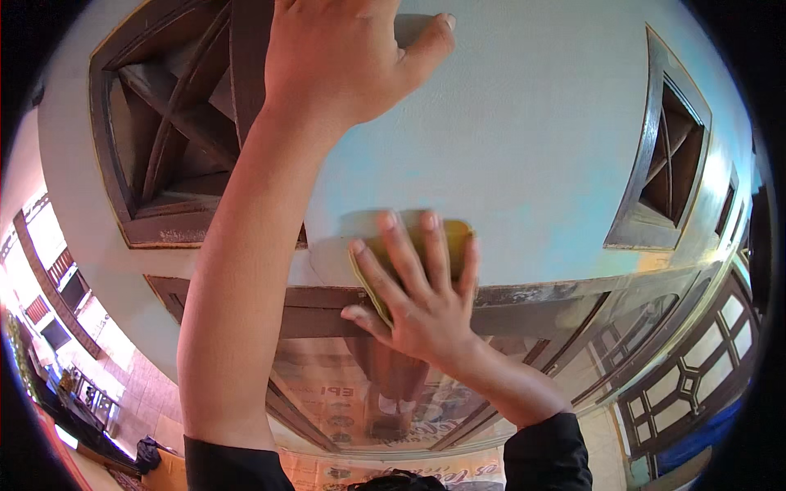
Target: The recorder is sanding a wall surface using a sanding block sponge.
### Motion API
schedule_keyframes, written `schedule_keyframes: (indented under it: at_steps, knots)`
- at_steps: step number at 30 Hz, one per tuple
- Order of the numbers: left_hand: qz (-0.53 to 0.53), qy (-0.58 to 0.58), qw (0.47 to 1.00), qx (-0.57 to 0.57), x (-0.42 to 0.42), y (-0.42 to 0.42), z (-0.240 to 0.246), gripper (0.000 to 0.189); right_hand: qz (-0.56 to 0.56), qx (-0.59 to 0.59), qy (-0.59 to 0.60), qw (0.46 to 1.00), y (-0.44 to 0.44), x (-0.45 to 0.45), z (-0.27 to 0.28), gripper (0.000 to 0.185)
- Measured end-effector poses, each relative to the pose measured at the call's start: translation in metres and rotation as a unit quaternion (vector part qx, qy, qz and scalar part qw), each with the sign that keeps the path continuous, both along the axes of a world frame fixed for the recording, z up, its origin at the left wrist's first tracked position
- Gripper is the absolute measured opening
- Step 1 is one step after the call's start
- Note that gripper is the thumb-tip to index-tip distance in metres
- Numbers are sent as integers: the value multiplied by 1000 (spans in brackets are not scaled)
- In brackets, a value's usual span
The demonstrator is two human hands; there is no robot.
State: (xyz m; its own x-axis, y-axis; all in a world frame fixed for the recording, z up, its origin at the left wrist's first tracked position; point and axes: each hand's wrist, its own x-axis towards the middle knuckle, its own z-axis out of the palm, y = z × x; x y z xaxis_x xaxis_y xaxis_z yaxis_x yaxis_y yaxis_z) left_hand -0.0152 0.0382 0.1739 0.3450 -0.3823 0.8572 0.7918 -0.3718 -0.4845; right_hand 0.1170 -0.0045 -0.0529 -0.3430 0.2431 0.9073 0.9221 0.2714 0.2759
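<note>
My right hand (424, 294) lies with spread fingers over a yellow-green wiping pad (460, 236), pressing it against the pale wall (491, 141). Whether the pad is a sponge or a folded cloth cannot be told. It reaches down to the brown wooden window frame (528, 293), and its lower part is under the hand. Higher up, my left hand (338, 61) is against the wall beside a wooden vent frame (166, 236). Its thumb stretches out to the right; the fingers are cut off by the top edge of the view.
Another crossed-slat vent (666, 153) is set in the wall at right. Below the frame, a glass pane (325, 362) reflects a person and a printed banner (485, 475). A paned wooden door (688, 368) stands at lower right. A tiled floor (147, 386) shows at left.
</note>
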Motion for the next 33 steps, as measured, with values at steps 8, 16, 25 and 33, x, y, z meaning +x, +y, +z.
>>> schedule_keyframes:
  at_steps: [8, 16, 25, 33]
  knots:
    - [-3, -8, 999, -32, -6, -4, -2, 51, 30, 0, -12, 999, 0, -16, 31, 69]
    - [37, -12, 999, -21, 7, -7, -1, 54, 42, -13, -84, 995, 3, -9, 14, 78]
    - [30, -11, 997, -65, -2, -14, -1, 53, 33, -7, -145, 989, -1, 11, 4, 79]
    - [26, -9, 997, -68, -4, -10, 0, 56, 56, -1, -118, 991, 6, -30, 32, 74]
